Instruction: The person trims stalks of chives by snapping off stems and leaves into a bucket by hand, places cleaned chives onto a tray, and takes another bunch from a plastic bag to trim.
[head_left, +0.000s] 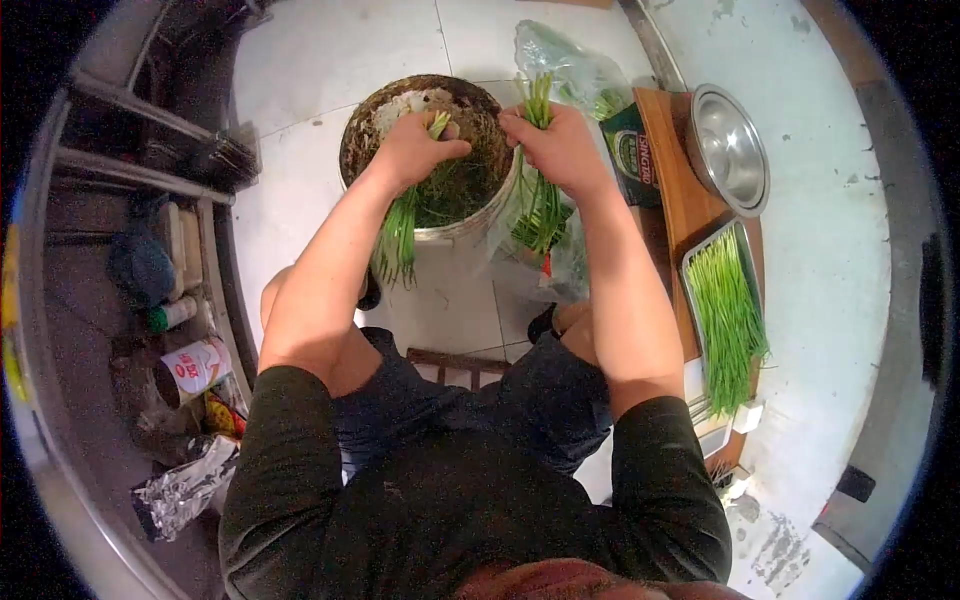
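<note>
Over the left rim of a round bin [480, 222], my left hand [412, 152] is closed around a bunch of chives [400, 235]. Its pale ends stick up past the thumb and the green leaves hang below the wrist. My right hand [562, 145], at the bin's right side, grips a second bunch of chives [538, 100], stalks upward, leaves trailing down. Beneath it, an open clear plastic bag [570, 262] holds more greens. Dark green scraps [455, 195] lie inside the dirty-walled bin.
A metal tray of chives [722, 310] and a steel bowl [730, 150] stand on the right. Near them are a green box [630, 150] and another plastic bag [565, 65]. On the left, a shelf holds a white-labelled container [197, 368] and crumpled foil [188, 488].
</note>
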